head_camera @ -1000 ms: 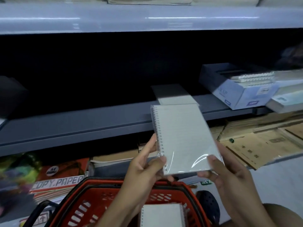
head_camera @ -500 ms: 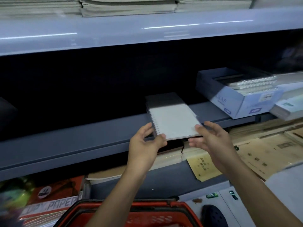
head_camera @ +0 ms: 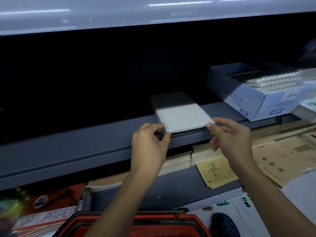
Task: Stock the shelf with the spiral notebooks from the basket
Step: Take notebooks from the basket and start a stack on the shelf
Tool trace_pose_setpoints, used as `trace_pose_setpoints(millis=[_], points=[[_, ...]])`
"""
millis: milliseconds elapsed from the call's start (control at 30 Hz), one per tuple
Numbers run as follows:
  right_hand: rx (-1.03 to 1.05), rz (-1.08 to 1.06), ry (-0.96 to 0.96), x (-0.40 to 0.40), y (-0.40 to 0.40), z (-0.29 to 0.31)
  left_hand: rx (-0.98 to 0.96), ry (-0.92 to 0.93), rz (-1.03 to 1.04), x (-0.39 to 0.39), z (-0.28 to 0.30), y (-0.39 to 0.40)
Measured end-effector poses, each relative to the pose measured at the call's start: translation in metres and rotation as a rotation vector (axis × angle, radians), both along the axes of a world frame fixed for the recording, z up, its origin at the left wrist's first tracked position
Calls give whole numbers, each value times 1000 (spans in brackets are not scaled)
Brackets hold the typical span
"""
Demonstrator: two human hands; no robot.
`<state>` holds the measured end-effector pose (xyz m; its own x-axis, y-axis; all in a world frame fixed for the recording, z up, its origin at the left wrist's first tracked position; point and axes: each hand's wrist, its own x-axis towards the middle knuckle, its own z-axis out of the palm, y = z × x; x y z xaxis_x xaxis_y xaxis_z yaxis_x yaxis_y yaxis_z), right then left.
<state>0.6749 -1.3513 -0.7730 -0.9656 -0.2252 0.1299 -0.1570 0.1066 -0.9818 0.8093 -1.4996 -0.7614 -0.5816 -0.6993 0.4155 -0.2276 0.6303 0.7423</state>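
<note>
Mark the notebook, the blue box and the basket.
notebook (head_camera: pixel 184 119): head view, on its pale cover.
blue box (head_camera: pixel 244 103): head view, on its front wall.
basket (head_camera: pixel 171 218): head view, on its red rim.

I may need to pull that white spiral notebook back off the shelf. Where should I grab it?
Pinch the near corners of the spiral notebook from the front, as both hands do now: it lies flat with that edge at the shelf lip.
</note>
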Motion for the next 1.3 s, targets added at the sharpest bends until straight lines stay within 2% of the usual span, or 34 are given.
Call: trace_pose_setpoints(millis=[100,233,400,500,600,733,833,900,1033,1133,1200,1300], points=[[76,-27,-17,-21,-15,6,-88,-34,17,-14,-1,-13],[181,-86,-4,-31,-25,6,-84,-44,31,-25,-3,-23],[132,-56,43,-20,-21,3,-58,8,15,-21,-10,-24],[87,0,33,5,-5,8,-39,75,17,-6,-8,-18],[177,83,34,44,9,9,-47,124,1,15,-9,-12],[237,190,-79,94,16,0,-46,139,-32,47,-20,2],[302,259,-177,128,26,-16,45,108,-23,76,-40,13],[425,333,-222,150,36,-32,156,72,-33,99,-63,22],[764,505,-300,190,54,-71,447,-184,19,155,-127,56],[1031,594,-342,212,60,-96,437,-527,-9,197,-169,77],[1116,611,-378,218,61,-110,445,-795,-90,213,-185,85],[1150,591,-415,219,65,-133,496,-886,-104,221,-194,93]])
